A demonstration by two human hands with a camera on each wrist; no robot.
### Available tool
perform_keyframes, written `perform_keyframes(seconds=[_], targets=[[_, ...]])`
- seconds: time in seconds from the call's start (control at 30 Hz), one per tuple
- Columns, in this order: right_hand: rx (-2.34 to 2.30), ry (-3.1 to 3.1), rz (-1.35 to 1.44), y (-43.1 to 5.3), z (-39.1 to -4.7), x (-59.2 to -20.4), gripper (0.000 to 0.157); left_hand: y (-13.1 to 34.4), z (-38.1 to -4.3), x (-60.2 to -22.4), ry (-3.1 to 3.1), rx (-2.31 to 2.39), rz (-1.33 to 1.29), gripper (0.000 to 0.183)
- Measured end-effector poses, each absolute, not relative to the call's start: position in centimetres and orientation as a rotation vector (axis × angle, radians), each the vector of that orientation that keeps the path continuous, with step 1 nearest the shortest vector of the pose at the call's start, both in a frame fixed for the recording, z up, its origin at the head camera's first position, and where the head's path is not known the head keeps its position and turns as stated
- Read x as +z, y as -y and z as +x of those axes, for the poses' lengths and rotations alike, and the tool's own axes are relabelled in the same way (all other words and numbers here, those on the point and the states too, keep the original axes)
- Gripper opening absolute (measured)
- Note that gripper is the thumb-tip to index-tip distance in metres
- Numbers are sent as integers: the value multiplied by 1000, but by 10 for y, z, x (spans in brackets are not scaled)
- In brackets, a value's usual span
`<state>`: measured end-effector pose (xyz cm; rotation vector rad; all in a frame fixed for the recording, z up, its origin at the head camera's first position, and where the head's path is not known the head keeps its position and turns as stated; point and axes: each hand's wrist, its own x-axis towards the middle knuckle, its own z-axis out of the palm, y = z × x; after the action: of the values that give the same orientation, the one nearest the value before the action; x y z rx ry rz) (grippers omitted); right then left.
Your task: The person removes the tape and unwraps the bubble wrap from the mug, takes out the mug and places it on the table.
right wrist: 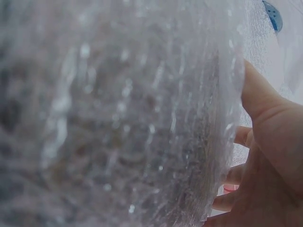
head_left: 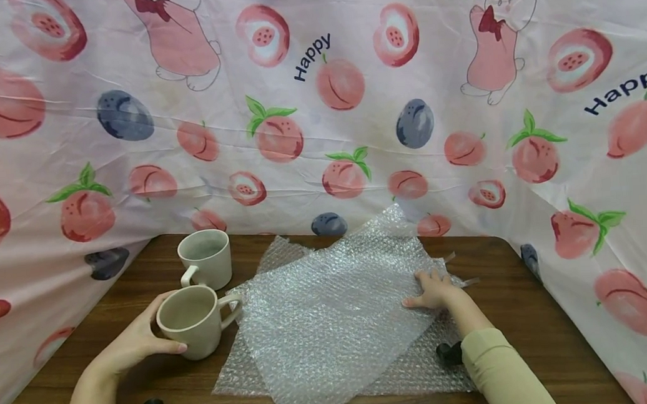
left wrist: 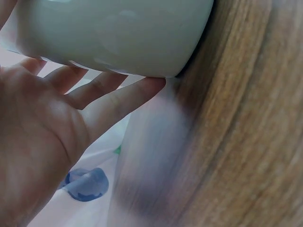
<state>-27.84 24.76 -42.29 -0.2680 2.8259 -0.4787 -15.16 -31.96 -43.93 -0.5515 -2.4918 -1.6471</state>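
A beige mug (head_left: 191, 327) stands at the left of the table, its handle turned toward the bubble wrap. My left hand (head_left: 136, 337) holds it round the side, thumb in front and fingers behind. In the left wrist view several fingers (left wrist: 118, 101) lie against the mug's smooth wall (left wrist: 113, 33), close to its base and the wood. Two overlapping sheets of bubble wrap (head_left: 331, 308) cover the middle of the table. On their right part rests my right hand (head_left: 434, 291), fingers spread. The right wrist view shows the wrap (right wrist: 118, 113) beside that hand (right wrist: 270, 146).
A second, paler mug (head_left: 209, 260) stands just behind the first, handle toward the front left. Strips of clear tape (head_left: 467, 283) stick out past the wrap's right edge. The brown wooden table (head_left: 541, 337) is walled by a fruit-and-rabbit printed curtain (head_left: 352, 131).
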Motion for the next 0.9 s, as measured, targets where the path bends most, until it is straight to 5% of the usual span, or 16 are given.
perform_keyframes(seconds=[0.6,0.9], targets=[[-516,-2819,-283,-252,-287,-431,107,325,-151,-438,2561,-1653,-531,89],[-482,-2822,-254,-246,-279,-420,94,326,-150,-438,2548,-1627,-571,86]])
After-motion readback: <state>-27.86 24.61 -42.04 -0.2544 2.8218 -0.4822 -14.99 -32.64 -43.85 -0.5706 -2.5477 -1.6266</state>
